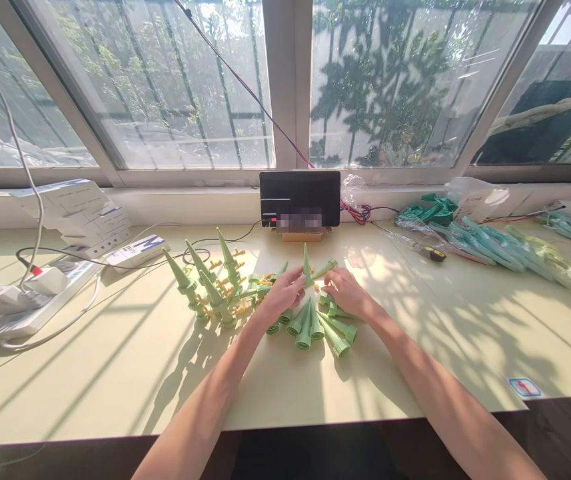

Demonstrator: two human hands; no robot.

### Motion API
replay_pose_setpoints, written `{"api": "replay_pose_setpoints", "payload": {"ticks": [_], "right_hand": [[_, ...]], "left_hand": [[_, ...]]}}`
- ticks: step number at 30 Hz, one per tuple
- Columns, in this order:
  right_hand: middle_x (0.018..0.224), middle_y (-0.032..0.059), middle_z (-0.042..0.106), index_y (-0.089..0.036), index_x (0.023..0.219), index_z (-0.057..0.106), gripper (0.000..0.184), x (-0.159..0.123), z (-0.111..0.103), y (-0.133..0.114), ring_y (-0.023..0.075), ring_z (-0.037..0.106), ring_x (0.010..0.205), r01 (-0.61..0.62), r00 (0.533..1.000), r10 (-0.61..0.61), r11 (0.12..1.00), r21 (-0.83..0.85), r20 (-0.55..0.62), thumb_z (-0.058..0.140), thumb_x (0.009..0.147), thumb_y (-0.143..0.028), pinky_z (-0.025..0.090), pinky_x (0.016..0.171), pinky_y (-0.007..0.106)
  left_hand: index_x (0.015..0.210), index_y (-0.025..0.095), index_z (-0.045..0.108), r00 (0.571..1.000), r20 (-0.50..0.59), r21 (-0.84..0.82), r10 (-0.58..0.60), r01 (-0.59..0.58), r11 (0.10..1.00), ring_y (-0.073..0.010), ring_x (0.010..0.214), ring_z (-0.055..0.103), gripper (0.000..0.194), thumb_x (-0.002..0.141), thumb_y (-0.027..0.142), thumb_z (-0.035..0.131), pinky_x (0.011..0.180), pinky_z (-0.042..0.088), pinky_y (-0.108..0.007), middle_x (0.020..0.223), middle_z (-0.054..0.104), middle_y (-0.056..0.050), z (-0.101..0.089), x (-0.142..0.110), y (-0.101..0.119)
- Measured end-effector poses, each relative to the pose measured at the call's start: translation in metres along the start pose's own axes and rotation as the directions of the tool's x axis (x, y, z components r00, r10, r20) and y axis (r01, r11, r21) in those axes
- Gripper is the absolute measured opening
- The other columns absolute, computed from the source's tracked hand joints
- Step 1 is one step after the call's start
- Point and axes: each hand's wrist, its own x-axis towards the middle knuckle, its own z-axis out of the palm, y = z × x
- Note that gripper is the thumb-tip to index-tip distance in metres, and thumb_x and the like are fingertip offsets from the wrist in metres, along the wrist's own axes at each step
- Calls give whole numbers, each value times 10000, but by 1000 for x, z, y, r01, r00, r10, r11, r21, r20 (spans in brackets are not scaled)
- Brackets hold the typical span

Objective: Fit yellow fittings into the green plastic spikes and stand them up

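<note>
Window bench, strong sun, leaf shadows across the pale tabletop [275,395]. One person at work, both bare hands near the middle.

Left hand [284,291]: grip closed on an upright green spike [306,262], tip pointing up, held at its lower part. Right hand [348,292]: fingers bent in close to the spike's base, near a small yellow piece [316,287]. Cannot tell whether that grip has hold of it.

Loose green spikes [303,335] fan out on the near side of the hands, hollow wide ends toward the person. To the left, a cluster of standing spikes [226,255], points up, yellow fittings among them. A black screen [300,192] stands beyond.

My reading: the step in hand is close finger work at the lower end of one spike, perhaps joining the yellow piece to it. The next move seems to call for a steady left hold and careful alignment by the right fingertips.
</note>
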Motion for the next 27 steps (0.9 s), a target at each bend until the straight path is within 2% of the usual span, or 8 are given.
{"api": "replay_pose_setpoints", "payload": {"ticks": [9, 16, 20, 27], "right_hand": [[845, 55, 606, -187, 833, 559, 51, -2, -9, -7, 202, 532, 840, -37, 999, 36, 999, 28, 30, 519, 858, -170, 422, 728, 311], [907, 68, 626, -192, 1036, 645, 224, -1, -4, -2, 199, 555, 911, 7, 1000, -6, 997, 83, -3, 471, 895, -189, 445, 802, 318], [963, 98, 639, -183, 987, 708, 262, -1, -5, -1, 217, 576, 932, 0, 1000, -1, 997, 75, 8, 459, 916, -223, 459, 816, 337], [907, 75, 647, -189, 898, 704, 206, -1, -7, -2, 200, 582, 859, -22, 1000, 24, 995, 93, -17, 500, 890, -215, 453, 785, 329]], "left_hand": [[1193, 201, 593, 1000, -2, 6, -14, 14, 1000, -69, 497, 373, 458, 815, 456, 628, 412, 217, -202, 714, 461, 7, 1, -1, 1], [1181, 189, 591, 1000, -6, 11, -10, 10, 1000, -65, 496, 352, 462, 811, 463, 628, 416, 210, -203, 699, 427, 17, 1, -2, 2], [1177, 198, 588, 1000, -6, 7, -12, 12, 1000, -62, 508, 358, 456, 808, 461, 634, 415, 214, -201, 749, 430, 10, 1, -1, 1], [1181, 187, 588, 999, -20, -10, -25, 25, 1000, -55, 507, 359, 474, 798, 457, 651, 407, 208, -207, 797, 439, -1, 2, -2, 1]]}}
